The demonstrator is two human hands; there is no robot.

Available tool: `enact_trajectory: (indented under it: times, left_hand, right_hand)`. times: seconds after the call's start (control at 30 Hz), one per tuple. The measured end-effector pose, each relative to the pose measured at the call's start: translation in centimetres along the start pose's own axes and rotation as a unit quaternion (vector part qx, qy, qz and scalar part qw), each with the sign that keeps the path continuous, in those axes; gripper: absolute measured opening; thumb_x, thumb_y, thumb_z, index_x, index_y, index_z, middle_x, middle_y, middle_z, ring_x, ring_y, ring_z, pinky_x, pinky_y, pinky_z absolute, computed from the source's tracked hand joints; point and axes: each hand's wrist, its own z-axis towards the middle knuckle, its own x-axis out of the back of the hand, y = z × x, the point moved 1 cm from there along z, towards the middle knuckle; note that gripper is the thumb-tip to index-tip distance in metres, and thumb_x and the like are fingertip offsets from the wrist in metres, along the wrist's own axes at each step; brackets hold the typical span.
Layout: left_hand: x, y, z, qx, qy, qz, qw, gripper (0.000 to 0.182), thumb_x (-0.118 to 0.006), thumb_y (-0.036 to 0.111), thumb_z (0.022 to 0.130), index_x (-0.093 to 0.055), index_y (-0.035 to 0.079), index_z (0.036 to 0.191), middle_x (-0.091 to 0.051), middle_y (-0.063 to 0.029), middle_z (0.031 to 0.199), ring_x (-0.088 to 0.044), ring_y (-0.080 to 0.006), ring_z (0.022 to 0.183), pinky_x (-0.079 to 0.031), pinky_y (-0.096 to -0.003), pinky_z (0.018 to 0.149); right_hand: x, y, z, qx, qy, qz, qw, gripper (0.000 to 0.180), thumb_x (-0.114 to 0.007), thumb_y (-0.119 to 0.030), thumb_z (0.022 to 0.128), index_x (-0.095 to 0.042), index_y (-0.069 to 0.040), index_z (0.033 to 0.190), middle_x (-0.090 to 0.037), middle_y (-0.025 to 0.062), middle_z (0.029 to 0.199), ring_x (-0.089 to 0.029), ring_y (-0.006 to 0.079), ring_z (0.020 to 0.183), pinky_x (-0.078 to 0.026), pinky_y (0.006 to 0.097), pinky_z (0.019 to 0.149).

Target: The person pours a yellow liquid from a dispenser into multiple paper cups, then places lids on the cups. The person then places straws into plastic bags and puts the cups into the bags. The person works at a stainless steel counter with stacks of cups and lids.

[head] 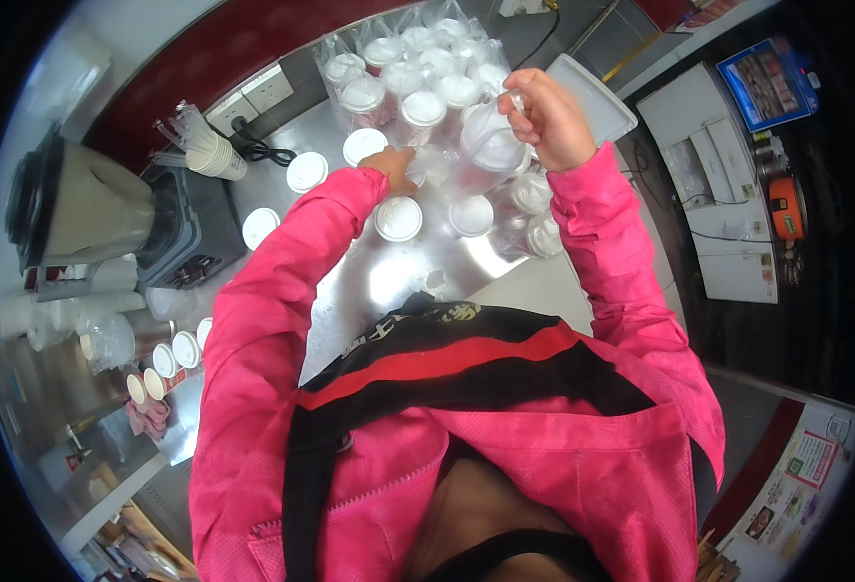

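My right hand (pixel 554 120) is raised over the far right of the steel counter (pixel 354 284), its fingers closed on the top of a clear plastic bag (pixel 474 164). Inside that bag is a cup with a white lid (pixel 498 148). Farther left, my left hand (pixel 394 169) reaches low among the cups, beside a white-lidded cup (pixel 365 146). Clear plastic shows at its fingertips, but whether it grips this cannot be made out. Nearer me stand a lidded cup (pixel 398 219) and another white-lidded cup (pixel 471 216).
Several bagged cups (pixel 423 109) crowd the counter's back. A blender (pixel 85 204) and a stack of paper cups holding straws (pixel 215 156) stand left. More lidded cups (pixel 187 349) and a pink cloth (pixel 148 416) lie lower left. A white tray (pixel 594 98) leans behind my right hand.
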Motion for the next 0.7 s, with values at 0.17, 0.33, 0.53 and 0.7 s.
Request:
enact_trajectory:
  times: [0.17, 0.33, 0.53, 0.7]
  left_hand:
    - [-1.1, -0.5, -0.7, 0.01, 0.038, -0.037, 0.999, 0.061, -0.067, 0.035, 0.068, -0.046, 0.01, 0.119, -0.051, -0.0194, 0.11, -0.054, -0.035, 0.1, -0.046, -0.0412, 0.084]
    - [-1.3, -0.8, -0.9, 0.024, 0.044, -0.04, 0.998, 0.058, -0.066, 0.034, 0.069, -0.046, 0.01, 0.119, -0.05, -0.0194, 0.111, -0.053, -0.0351, 0.101, -0.045, -0.0417, 0.084]
    - [-1.0, -1.0, -2.0, 0.029, 0.158, -0.128, 0.979, 0.043, -0.06, 0.029, 0.077, -0.049, 0.008, 0.113, -0.051, -0.0176, 0.111, -0.053, -0.0338, 0.101, -0.045, -0.0417, 0.082]
    - [0.0, -2.8, -7.0, 0.069, 0.285, -0.373, 0.88, 0.027, -0.056, 0.023, 0.083, -0.054, 0.005, 0.102, -0.063, -0.0106, 0.083, -0.057, -0.0244, 0.062, -0.046, -0.0315, 0.056]
  right_hand:
    - [-0.7, 2.3, 2.2, -0.031, 0.017, -0.018, 0.999, 0.02, -0.045, -0.022, 0.087, -0.05, -0.003, 0.093, -0.053, 0.0078, 0.076, -0.034, 0.0061, 0.051, -0.025, 0.0192, 0.043]
    - [-0.7, 4.2, 3.3, -0.039, 0.019, -0.016, 0.999, 0.023, -0.044, -0.026, 0.089, -0.051, -0.004, 0.092, -0.053, 0.0077, 0.075, -0.034, 0.0063, 0.051, -0.025, 0.0198, 0.043]
    - [0.1, 6.7, 4.2, -0.075, 0.046, -0.007, 0.996, 0.029, -0.044, -0.034, 0.091, -0.052, -0.006, 0.092, -0.054, 0.007, 0.073, -0.037, 0.0071, 0.052, -0.029, 0.02, 0.046]
    - [0.9, 10.1, 5.7, -0.116, 0.061, -0.058, 0.99, 0.034, -0.046, -0.04, 0.089, -0.054, -0.006, 0.091, -0.056, 0.0076, 0.077, -0.048, 0.0115, 0.059, -0.041, 0.0225, 0.056]
